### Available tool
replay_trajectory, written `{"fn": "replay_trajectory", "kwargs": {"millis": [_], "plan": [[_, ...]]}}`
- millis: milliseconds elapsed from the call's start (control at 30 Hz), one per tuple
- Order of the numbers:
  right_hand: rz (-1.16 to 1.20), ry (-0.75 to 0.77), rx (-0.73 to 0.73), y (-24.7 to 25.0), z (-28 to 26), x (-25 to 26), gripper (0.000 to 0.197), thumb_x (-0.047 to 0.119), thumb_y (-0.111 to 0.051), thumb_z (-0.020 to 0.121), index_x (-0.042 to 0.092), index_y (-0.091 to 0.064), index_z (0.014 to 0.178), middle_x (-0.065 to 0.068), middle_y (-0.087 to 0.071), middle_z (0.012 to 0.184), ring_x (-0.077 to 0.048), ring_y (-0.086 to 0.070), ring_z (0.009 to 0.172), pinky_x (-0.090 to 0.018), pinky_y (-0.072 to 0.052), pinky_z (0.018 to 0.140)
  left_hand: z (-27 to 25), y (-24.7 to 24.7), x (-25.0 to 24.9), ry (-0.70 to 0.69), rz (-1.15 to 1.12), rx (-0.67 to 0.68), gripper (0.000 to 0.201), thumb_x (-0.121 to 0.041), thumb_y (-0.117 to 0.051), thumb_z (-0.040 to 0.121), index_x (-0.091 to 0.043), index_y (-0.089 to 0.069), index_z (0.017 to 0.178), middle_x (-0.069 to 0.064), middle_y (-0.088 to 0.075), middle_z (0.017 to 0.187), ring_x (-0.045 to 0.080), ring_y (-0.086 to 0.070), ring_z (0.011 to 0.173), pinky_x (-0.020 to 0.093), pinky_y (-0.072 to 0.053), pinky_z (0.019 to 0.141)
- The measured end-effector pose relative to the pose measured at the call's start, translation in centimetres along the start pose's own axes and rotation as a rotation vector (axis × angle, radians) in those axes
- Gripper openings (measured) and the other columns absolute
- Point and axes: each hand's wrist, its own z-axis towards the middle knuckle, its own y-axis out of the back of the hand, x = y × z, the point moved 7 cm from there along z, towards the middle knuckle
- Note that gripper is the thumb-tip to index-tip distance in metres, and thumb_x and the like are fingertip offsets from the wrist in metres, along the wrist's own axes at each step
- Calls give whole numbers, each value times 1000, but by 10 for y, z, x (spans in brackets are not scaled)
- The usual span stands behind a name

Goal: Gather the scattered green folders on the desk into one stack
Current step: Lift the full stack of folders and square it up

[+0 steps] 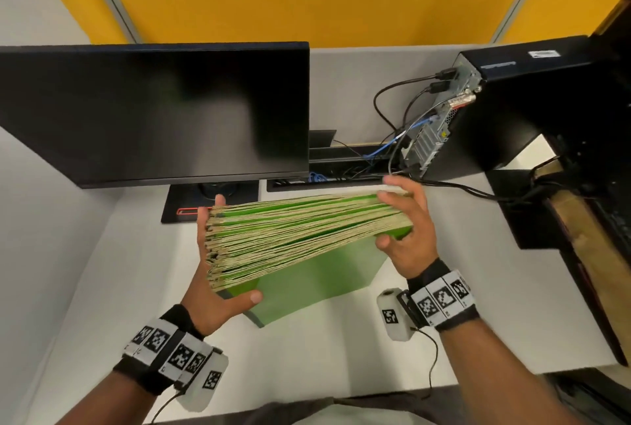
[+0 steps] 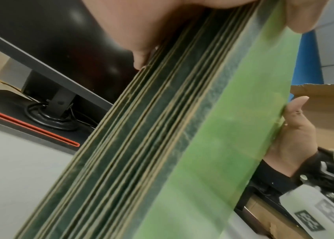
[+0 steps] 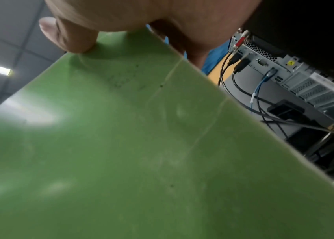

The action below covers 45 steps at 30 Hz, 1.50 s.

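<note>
— The left hand (image 1: 218, 274) has its thumb curled under the near corner of the green folders (image 1: 300, 233), fingers up the far side. The right hand (image 1: 406, 230) clamps the other end, thumb toward us.

— Where's the bundle sitting?

— Just in front of the monitor (image 1: 153, 110), stood on its long edge on the desk (image 1: 341, 339), open edges up and fanned wider at the left.

— So gathering looks done?

— I'd say so; I see no loose ones. What's left is squaring: tap the edges level, then lay it flat.

— Room for that?

— Bare desk nearer us than the monitor. The cables (image 1: 454, 185) to its right run close behind the right hand.
</note>
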Motion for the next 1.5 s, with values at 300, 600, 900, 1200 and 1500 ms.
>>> {"fn": "replay_trajectory", "kwargs": {"millis": [300, 600, 900, 1200, 1500], "plan": [[220, -606, 104, -31, -43, -82, 116, 82, -67, 48, 1, -45, 129, 0, -64, 113, 7, -62, 100, -28, -52, 88, 3, -10, 23, 287, 165, -110, 116, -64, -85, 38, -10, -43, 132, 15, -52, 133, 24, -47, 123, 31, -33, 102], [139, -746, -175, 29, -53, -105, 94, 79, -66, 52, 16, -55, 121, 7, -67, 108, 1, -66, 97, -18, -51, 84, 56, -64, -2, 110, -60, -196, 95, -47, -79, 56, -26, -34, 136, 1, -50, 138, 17, -50, 126, 36, -39, 107], [-325, -1307, -152, 180, -130, -153, 98, 89, -54, 52, 20, -57, 122, -1, -66, 118, -23, -64, 106, -37, -50, 95, 95, -238, 29, 587, -328, 34, 86, -46, -83, 45, -11, -54, 118, 12, -68, 111, 29, -67, 97, 48, -54, 89], [-448, -1531, -6, 267, -164, -181, 107, 90, -51, 55, 14, -49, 131, -11, -60, 127, -29, -60, 111, -37, -47, 96, 102, -347, 72, 771, -19, 129, 96, -71, -71, 43, -11, -61, 117, 12, -66, 113, 32, -61, 104, 44, -48, 96], [-360, -1512, 111, 282, -152, -227, 80, 78, -52, 71, 21, -56, 126, 0, -61, 120, -23, -58, 108, -28, -42, 93, 110, -372, 68, 740, 28, -48, 87, -50, -79, 66, -3, -46, 131, 17, -53, 132, 33, -51, 121, 39, -43, 102]]}}
